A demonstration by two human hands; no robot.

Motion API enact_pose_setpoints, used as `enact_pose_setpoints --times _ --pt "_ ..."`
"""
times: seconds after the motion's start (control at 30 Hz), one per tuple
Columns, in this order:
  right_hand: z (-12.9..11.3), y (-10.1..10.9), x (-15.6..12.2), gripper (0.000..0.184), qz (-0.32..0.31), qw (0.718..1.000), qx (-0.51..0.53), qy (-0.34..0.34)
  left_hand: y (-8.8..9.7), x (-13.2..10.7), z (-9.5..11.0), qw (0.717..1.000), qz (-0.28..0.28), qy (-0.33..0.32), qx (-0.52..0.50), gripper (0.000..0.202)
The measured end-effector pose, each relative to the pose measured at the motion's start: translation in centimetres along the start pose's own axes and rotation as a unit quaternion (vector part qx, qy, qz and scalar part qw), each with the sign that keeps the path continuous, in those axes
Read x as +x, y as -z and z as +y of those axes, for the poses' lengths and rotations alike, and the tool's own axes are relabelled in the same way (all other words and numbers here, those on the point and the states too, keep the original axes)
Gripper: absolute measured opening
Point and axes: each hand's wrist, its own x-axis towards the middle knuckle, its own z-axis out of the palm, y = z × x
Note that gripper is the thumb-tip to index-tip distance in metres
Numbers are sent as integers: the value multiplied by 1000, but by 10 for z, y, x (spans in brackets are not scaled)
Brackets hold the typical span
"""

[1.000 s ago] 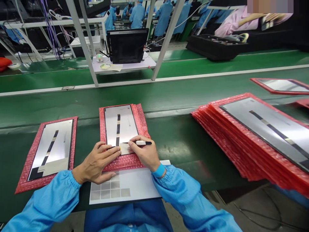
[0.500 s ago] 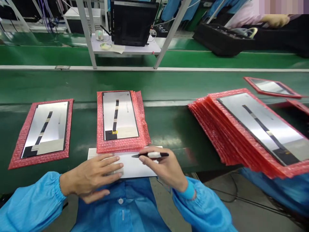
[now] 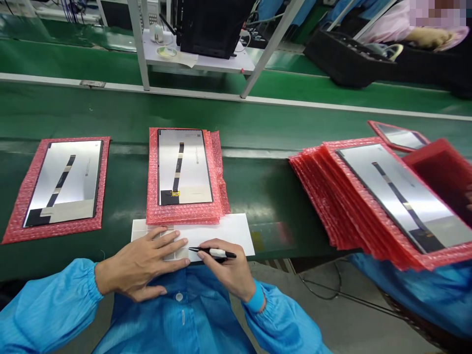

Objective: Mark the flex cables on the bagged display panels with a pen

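My left hand (image 3: 147, 265) lies flat with fingers spread on the left part of a white sheet (image 3: 236, 233) at the table's front edge. In my right hand (image 3: 228, 268) is a pair of black pointed tweezers (image 3: 217, 252) with a white middle section. Their tip points left, close over the sheet, near my left fingertips. Just beyond the sheet, a display panel (image 3: 197, 169) with a dark flex cable lies on red bubble-wrap bags (image 3: 184, 216), which overlap the sheet's back edge.
To the left, another display panel (image 3: 70, 184) rests on a red bubble-wrap bag (image 3: 22, 216). A leaning stack of red bags (image 3: 324, 196) with a panel (image 3: 398, 182) on top stands at right. Behind are a metal frame (image 3: 263, 56), a monitor (image 3: 214, 29) and a person's arm (image 3: 424, 37).
My right hand has moved left and toward me with the tweezers, nearer my left hand. My left hand stays on the sheet. The view has shifted, and a red bag now shows at far right.
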Motion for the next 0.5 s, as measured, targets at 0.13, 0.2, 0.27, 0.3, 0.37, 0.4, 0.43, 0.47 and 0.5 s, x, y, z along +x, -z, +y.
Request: enact_pose_setpoints --times 0.13,0.2,0.27,0.3,0.37,0.4,0.43,0.47,0.5 --pt "0 -2 0 7 -1 1000 4 0 -1 0 0 1000 5 -1 -1 78" --pt "0 -3 0 7 -3 1000 5 1 -1 0 0 1000 2 -1 -1 79" --pt "0 -3 0 7 -4 1000 5 1 -2 0 0 1000 -3 -2 -1 81" --pt "1 -3 0 6 -3 1000 5 1 -2 0 0 1000 -5 -3 -2 82" --pt "1 -3 0 6 -2 1000 4 0 -2 0 0 1000 -5 -3 -5 83" --pt "2 -3 0 5 2 1000 4 -1 -2 0 0 1000 -4 -2 -7 83" --pt "2 -3 0 5 6 1000 2 -1 -2 0 0 1000 -2 -1 -9 83" --pt "2 -3 0 5 10 1000 1 0 -1 0 0 1000 -1 -1 -10 84" --pt "3 -3 0 5 12 1000 0 2 -1 0 0 1000 0 -1 -11 84"
